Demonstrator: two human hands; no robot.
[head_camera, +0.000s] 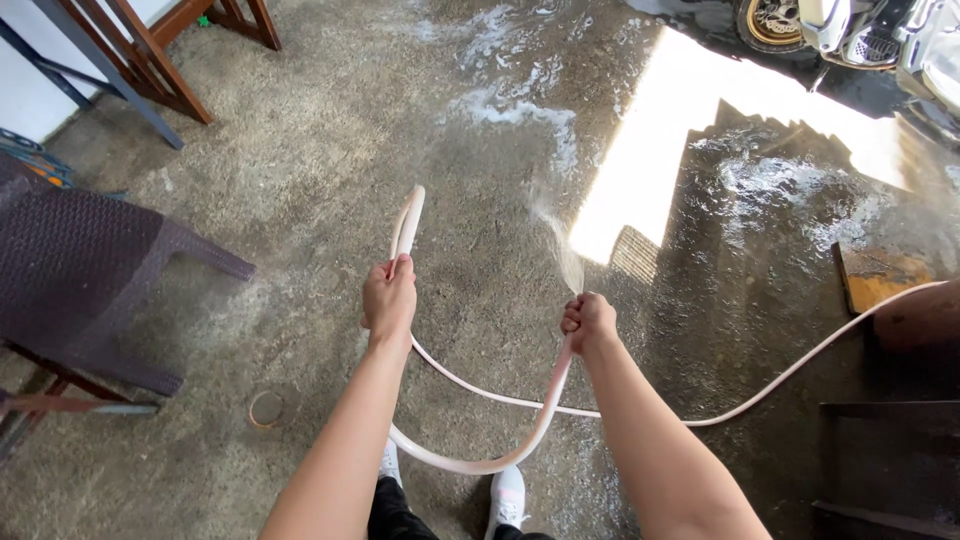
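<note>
**Both hands on a pale hose, water spraying over wet concrete**

While water fans out from the right hand (588, 320) at frame centre, both fists are clenched on the same hose (470, 462). It is a pale pink, smooth, flexible tube. Right hand grips it near the spraying end; a thin flat sheet of spray (558, 240) goes up and away toward the sunlit patch. Left hand (389, 298) grasps a folded bend, and the doubled loop sticks up above the knuckles.

Between the hands the hose sags in a U down to the white shoes (506, 496) at bottom centre. One run crosses behind the right forearm and curves off to the right edge of the frame.

Floor (300, 180) is rough, pitted concrete: dry and grey on the left, dark and wet with foam streaks in the upper middle and right.

Edges:
- Left: dark woven-texture plastic chair (90, 260), legs splayed.
- Upper left: brown wooden frame legs (150, 50).
- Upper right: motorcycle (860, 30), gold wheel visible.
- Right: orange-brown flat slab (875, 275) on the floor, dark steps (890, 460) below it.
- Lower left: small ring (266, 408) on the floor.

Open floor runs through the middle, from the hands to the top of the frame.
</note>
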